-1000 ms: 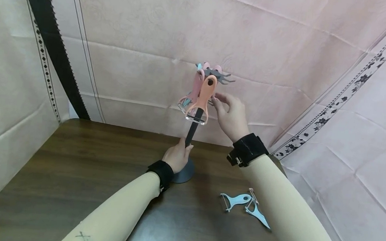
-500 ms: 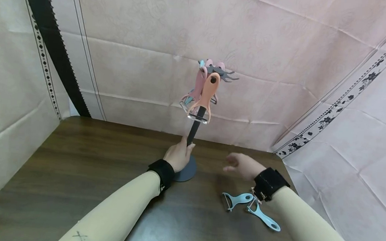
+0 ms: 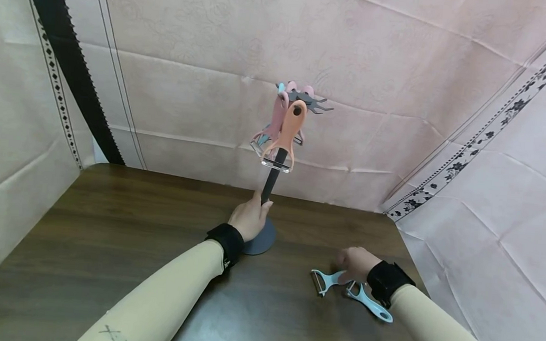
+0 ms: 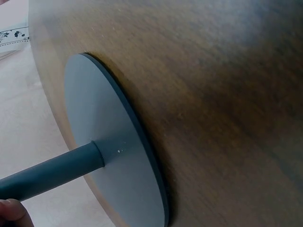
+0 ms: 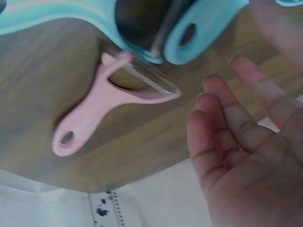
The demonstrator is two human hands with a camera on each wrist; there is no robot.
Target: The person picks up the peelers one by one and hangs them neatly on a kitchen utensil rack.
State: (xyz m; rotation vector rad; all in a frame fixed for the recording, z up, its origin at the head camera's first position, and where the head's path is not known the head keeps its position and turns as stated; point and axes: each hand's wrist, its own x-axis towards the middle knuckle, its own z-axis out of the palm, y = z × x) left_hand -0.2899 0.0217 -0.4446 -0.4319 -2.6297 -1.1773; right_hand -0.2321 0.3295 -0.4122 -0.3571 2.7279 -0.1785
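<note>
My left hand (image 3: 249,217) grips the dark pole (image 4: 52,172) of a stand just above its round grey base (image 3: 261,242). Several peelers hang from hooks at its top, among them a peach peeler (image 3: 290,127) in front and a pink peeler (image 3: 276,119) beside it. Low over the table at the right, my right hand (image 3: 358,263) is at the handle end of a light blue peeler (image 5: 210,28), its thumb and fingers apart. A second light blue peeler (image 3: 372,304) lies against that one. Beside them rests another pink peeler (image 5: 92,106), hidden in the head view.
The brown wooden table (image 3: 120,244) runs back to a pale cloth wall (image 3: 201,107). More cloth hangs at both sides, and a black zigzag-edged strip (image 3: 67,55) slants down at the left.
My right hand has left the hanging peelers and come down to the light blue peelers on the table. My left hand has stayed on the pole.
</note>
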